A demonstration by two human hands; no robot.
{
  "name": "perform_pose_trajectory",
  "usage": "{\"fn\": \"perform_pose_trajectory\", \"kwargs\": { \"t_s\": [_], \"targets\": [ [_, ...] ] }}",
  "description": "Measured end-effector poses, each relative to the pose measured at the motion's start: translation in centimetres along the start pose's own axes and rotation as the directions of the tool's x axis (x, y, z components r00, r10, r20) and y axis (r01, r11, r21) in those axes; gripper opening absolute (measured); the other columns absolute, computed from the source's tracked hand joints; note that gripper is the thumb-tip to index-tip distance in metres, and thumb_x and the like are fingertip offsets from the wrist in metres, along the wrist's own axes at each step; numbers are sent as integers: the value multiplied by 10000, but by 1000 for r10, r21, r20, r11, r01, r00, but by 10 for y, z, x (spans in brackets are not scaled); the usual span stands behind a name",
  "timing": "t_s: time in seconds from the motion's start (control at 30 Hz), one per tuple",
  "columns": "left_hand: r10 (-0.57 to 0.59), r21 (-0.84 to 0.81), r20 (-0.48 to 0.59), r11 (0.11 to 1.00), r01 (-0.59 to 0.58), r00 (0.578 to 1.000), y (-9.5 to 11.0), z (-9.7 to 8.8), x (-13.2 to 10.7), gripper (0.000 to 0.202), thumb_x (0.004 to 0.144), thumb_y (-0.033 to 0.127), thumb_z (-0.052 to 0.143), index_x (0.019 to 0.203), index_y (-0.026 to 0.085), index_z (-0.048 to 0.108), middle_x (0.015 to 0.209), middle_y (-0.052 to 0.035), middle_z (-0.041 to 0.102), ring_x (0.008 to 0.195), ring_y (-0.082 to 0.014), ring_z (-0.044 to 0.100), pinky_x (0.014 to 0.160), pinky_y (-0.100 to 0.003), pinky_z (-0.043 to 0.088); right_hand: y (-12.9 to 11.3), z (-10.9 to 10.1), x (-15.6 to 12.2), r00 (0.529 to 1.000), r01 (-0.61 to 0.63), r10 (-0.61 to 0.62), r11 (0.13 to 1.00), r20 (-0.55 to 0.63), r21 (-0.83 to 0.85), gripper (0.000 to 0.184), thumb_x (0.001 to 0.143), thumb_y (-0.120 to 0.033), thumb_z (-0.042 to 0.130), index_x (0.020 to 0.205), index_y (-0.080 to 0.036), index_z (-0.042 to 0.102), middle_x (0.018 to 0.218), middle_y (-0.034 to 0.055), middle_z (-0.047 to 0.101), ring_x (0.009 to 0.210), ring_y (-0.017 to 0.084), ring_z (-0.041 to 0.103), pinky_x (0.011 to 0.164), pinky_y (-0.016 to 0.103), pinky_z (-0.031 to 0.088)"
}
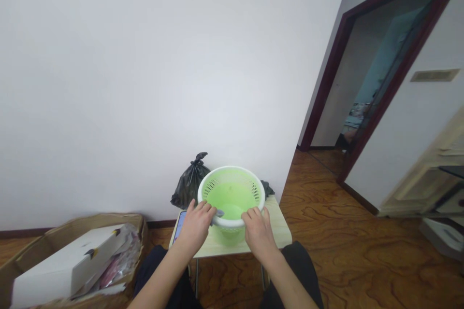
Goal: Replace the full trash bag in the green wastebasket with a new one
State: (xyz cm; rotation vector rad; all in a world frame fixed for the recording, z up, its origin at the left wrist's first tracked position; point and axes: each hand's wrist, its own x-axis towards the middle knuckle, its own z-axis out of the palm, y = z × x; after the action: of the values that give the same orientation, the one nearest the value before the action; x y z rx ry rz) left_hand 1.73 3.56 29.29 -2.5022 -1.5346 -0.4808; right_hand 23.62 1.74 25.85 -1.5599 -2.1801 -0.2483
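A round green plastic basket (229, 244) with a white rim and perforated sides stands upright on a small light wood-look table (282, 231). My left hand (197, 224) has its fingers closed over the near-left part of the rim. By its fingertips a small grey-purple rounded piece (219, 213) shows; I cannot make out what it is, nor whether the hand holds it. On the near-right rim, my right hand (258, 231) is closed with its fingers curled over the edge. No loose contents are visible inside the basket.
A tied black plastic bag (190, 183) sits behind left, and black plastic (267, 188) shows behind right. A phone (179, 226) lies at the table's left edge. A cardboard box (141, 236) holding a white box (68, 263) stands on the left. White wall rises behind; a doorway opens right.
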Motion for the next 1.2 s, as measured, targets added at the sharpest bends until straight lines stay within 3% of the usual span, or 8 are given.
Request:
{"fn": "perform_pose_trajectory", "kwargs": {
  "t_s": [0.17,0.3,0.43,0.57,0.73,0.97,1.2],
  "targets": [
    [-46,6,-36,999,46,998,-17,11,-6,600,686,-93,345,1042,275,659,1157,-67,652,1263,-287,463,1058,-557,294,3,2,0,1000,2,-2,1000,-8,-6,209,825,-31,477,799,-211,580,854,33,580,911,212,472,999,427,254],
    [-93,-100,-115,992,82,989,-8,3,-15,701,643,-94,345,1196,247,609,1336,-81,551,1283,-269,435,1030,-479,381,2,6,1,1000,3,-3,1000,-14,-7,213,815,-21,479,795,-208,580,853,33,579,919,212,471,1003,430,255],
    [-137,-119,-186,986,116,973,19,-6,-24,475,794,21,390,1153,212,635,1207,-115,607,1103,-271,535,949,-429,446,0,6,1,1000,-13,13,1000,-7,-21,221,809,-11,474,801,-207,577,864,35,581,932,217,469,1012,447,243],
    [-130,-63,-179,991,121,975,30,3,-24,341,908,182,400,1161,196,629,1204,-130,613,1043,-282,557,887,-426,469,-1,3,0,1000,-14,14,1000,7,-24,222,812,-18,472,823,-213,580,880,39,586,937,225,468,1008,457,243],
    [-180,4,-158,983,183,971,20,13,-13,351,948,372,400,943,157,678,1111,-145,631,1010,-284,580,905,-419,462,-2,3,-1,1000,-23,23,1000,10,-20,221,805,-17,479,817,-211,584,879,44,589,941,226,465,1019,455,227],
    [-400,-76,-23,915,397,916,-2,3,10,360,948,297,363,904,164,695,1111,-107,587,895,-177,635,858,-294,460,-7,4,2,999,-47,48,998,21,-34,219,792,-19,490,840,-206,593,889,48,591,926,230,460,987,463,242],
    [-434,-85,38,896,436,900,-32,8,36,257,885,258,424,913,172,665,969,-88,612,837,-210,647,767,-311,463,-6,2,0,999,-46,47,998,11,-29,230,772,-2,492,809,-207,590,862,42,584,906,224,460,996,464,229]
  ]
}}
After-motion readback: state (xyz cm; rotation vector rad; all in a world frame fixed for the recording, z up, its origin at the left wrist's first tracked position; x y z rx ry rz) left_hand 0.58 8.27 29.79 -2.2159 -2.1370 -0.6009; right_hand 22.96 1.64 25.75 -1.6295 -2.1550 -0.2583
